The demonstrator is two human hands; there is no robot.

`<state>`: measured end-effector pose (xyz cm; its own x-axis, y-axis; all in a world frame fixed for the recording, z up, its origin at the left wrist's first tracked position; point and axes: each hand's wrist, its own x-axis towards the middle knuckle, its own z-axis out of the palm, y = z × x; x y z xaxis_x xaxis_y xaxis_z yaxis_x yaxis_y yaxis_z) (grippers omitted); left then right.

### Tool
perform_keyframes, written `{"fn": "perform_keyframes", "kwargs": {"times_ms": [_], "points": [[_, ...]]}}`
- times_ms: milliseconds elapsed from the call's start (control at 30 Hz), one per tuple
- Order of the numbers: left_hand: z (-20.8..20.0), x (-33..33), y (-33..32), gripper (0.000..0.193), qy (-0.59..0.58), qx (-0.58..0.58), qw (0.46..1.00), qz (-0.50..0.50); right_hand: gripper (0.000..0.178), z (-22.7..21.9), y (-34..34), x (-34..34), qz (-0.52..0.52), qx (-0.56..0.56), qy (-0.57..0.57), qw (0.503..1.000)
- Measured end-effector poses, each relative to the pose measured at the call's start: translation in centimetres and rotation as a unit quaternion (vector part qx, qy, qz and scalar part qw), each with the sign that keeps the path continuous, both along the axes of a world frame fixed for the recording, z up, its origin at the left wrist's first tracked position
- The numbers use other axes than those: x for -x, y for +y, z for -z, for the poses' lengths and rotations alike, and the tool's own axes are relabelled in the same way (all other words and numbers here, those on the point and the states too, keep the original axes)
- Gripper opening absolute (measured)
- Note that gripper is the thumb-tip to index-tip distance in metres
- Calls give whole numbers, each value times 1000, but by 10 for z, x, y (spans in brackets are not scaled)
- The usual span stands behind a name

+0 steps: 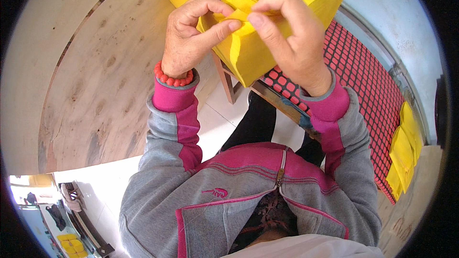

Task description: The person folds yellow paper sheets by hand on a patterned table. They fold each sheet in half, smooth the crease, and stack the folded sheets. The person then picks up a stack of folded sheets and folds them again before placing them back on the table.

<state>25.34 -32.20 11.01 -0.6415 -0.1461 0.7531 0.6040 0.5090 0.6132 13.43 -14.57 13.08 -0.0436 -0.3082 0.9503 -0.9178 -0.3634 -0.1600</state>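
A bulky yellow fabric bag [248,59], with a creased front and squared corners, is at the top of the view. My left hand [193,26], wearing a red bead bracelet [174,77] at the wrist, pinches a folded yellow strip of the bag between thumb and fingers. Close beside it, my right hand [291,28] has its fingers apart. Its thumb and forefinger tips are near the same folded strip, and slight blur hides whether they touch it. The bag's far side runs out of view.
A pale wooden board [105,91] fills the left side. A bench with a red-and-black patterned cover [358,76] runs along the wall at right, with folded yellow fabric [405,148] at its end. At lower left lie several yellow pieces [72,246] and a dark rail [86,229].
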Motion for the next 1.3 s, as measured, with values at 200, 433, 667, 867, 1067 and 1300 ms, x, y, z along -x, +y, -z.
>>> {"fn": "perform_keyframes", "kwargs": {"times_ms": [200,433,667,867,1067,1300], "points": [[-10,-6,15,13,-34,-95,994,-33,17,-15,53,0,185,-17,111,976],[2,13,23,12,115,-46,992,36,20,63,127,-54,-45,-190,-52,979],[7,18,18,17,137,-46,989,43,17,244,155,-29,160,-451,-183,859],[8,21,1,13,154,11,985,-73,31,322,164,26,434,-376,-165,802],[16,8,-18,16,78,130,976,-156,35,363,165,46,400,-404,-257,782],[6,2,-26,21,-7,138,982,-130,27,321,162,17,419,-245,-161,859]]}}
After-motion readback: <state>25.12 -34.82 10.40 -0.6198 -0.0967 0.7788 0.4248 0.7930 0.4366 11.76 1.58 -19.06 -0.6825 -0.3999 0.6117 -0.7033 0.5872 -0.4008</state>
